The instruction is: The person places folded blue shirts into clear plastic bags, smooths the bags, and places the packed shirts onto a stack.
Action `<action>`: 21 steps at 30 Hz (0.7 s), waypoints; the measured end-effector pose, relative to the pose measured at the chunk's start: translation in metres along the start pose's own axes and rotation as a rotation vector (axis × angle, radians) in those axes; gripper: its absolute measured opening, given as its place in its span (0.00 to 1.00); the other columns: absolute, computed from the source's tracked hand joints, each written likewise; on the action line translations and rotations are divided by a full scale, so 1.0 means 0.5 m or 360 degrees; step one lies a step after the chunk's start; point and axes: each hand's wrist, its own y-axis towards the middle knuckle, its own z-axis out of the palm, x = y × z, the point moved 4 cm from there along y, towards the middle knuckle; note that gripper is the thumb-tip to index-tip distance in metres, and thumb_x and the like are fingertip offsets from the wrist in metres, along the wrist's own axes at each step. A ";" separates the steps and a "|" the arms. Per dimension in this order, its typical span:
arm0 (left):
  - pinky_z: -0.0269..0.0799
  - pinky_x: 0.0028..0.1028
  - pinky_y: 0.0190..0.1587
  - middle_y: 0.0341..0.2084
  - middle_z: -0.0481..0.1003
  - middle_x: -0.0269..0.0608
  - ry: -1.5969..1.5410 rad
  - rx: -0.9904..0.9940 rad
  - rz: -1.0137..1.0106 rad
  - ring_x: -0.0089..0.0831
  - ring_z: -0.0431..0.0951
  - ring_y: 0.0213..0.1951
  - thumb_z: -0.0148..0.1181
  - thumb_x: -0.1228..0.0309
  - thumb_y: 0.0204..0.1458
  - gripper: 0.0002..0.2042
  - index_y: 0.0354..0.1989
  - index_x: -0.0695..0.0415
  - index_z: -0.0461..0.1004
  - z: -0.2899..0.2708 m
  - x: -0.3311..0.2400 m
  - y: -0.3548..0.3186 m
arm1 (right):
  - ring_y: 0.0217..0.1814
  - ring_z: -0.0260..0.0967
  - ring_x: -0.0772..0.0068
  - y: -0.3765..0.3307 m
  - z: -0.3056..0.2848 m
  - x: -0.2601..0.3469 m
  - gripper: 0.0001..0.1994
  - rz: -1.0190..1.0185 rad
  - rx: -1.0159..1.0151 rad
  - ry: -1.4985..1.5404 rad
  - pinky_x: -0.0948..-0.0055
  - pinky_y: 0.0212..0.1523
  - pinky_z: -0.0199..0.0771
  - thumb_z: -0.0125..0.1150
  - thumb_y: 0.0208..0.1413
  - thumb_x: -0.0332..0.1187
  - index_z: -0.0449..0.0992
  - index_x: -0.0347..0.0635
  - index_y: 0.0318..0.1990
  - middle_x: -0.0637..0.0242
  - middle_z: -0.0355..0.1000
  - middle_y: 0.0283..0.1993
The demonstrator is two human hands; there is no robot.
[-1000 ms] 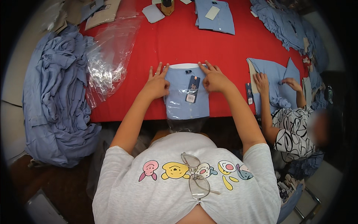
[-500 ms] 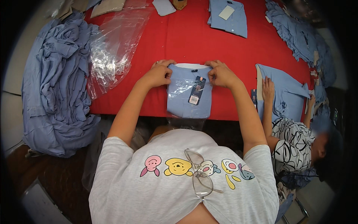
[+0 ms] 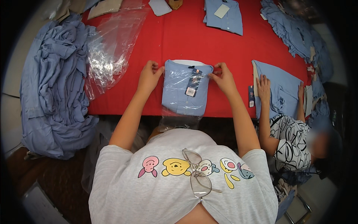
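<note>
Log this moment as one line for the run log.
left hand: pinching bag edge | right hand: pinching bag edge | folded blue shirt: in clear bag, flat on red table | co-worker: pressing another shirt

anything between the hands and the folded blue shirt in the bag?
Nothing visible. The left hand and right hand each pinch a top corner of the bagged folded shirt directly; only its clear plastic bag lies between fingers and fabric.

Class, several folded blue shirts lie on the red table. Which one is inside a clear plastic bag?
The folded shirt between the left hand and right hand, at the near table edge; the others lie bare.
</note>
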 end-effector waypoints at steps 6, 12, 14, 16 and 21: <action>0.79 0.35 0.60 0.53 0.83 0.54 -0.0790 0.0406 -0.0556 0.39 0.84 0.54 0.81 0.68 0.53 0.32 0.63 0.68 0.73 0.076 0.013 -0.118 | 0.60 0.80 0.63 -0.132 0.113 -0.077 0.31 0.0598 -0.0019 0.1207 0.66 0.61 0.80 0.72 0.59 0.21 0.68 0.31 0.70 0.53 0.82 0.57; 0.79 0.35 0.61 0.54 0.83 0.50 -0.1072 0.0506 -0.0491 0.37 0.84 0.55 0.80 0.73 0.53 0.30 0.63 0.64 0.74 0.068 -0.080 -0.084 | 0.60 0.80 0.64 -0.063 0.102 -0.017 0.26 0.0515 0.0256 0.1187 0.63 0.67 0.75 0.72 0.56 0.21 0.75 0.35 0.64 0.59 0.82 0.58; 0.78 0.35 0.62 0.54 0.84 0.50 -0.1069 0.0415 -0.0281 0.37 0.85 0.55 0.80 0.74 0.54 0.26 0.60 0.64 0.76 0.014 -0.179 -0.077 | 0.61 0.79 0.67 -0.043 0.044 0.082 0.26 0.0375 0.0242 0.1178 0.65 0.70 0.71 0.73 0.56 0.21 0.76 0.38 0.63 0.63 0.83 0.58; 0.79 0.34 0.59 0.52 0.84 0.46 -0.1014 0.0309 0.0059 0.36 0.84 0.53 0.79 0.76 0.53 0.23 0.57 0.62 0.79 -0.042 -0.275 -0.082 | 0.60 0.80 0.69 -0.031 -0.021 0.172 0.23 -0.0017 0.0195 0.1155 0.66 0.67 0.75 0.72 0.57 0.20 0.77 0.39 0.61 0.65 0.83 0.57; 0.74 0.37 0.58 0.44 0.79 0.35 -0.0437 0.0007 0.1069 0.36 0.77 0.55 0.79 0.76 0.42 0.17 0.44 0.52 0.89 -0.130 -0.407 -0.148 | 0.65 0.79 0.62 -0.069 -0.110 0.190 0.15 -0.0449 0.0086 0.1184 0.56 0.68 0.78 0.65 0.63 0.23 0.80 0.34 0.57 0.53 0.82 0.60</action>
